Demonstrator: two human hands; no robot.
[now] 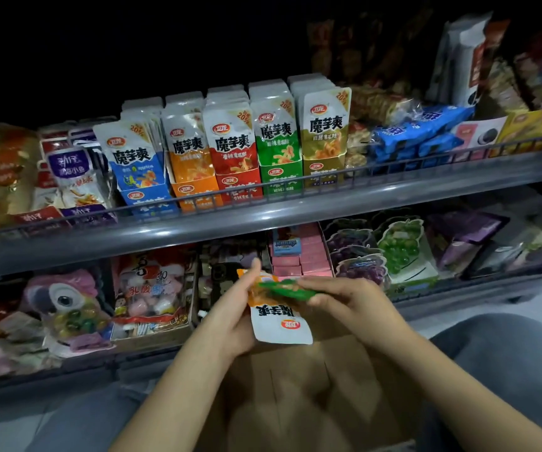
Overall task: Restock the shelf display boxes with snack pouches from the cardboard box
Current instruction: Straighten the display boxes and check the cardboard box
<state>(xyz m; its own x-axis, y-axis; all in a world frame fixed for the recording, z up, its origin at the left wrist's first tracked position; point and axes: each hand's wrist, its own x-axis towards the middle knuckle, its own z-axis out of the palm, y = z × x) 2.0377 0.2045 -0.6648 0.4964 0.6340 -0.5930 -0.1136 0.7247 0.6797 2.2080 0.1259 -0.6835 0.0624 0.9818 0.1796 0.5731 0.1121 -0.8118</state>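
My left hand [233, 318] grips an orange-and-white snack pouch [279, 324], held upside down above the open cardboard box [295, 402]. My right hand [344, 295] pinches a green pouch [291, 288] lying flat across the top of the orange one. On the upper shelf stands a row of display boxes filled with upright pouches: blue [139, 164], orange [191, 158], red [233, 151], green [278, 141] and olive [325, 132]. The inside of the cardboard box is dim and blurred.
A grey shelf rail [263, 216] runs across in front of the display boxes. The lower shelf holds candy bags [155, 288], pink boxes [299, 256] and grape-shaped packs [397, 246]. Blue packets [419, 132] lie on the upper shelf at right. My knees flank the box.
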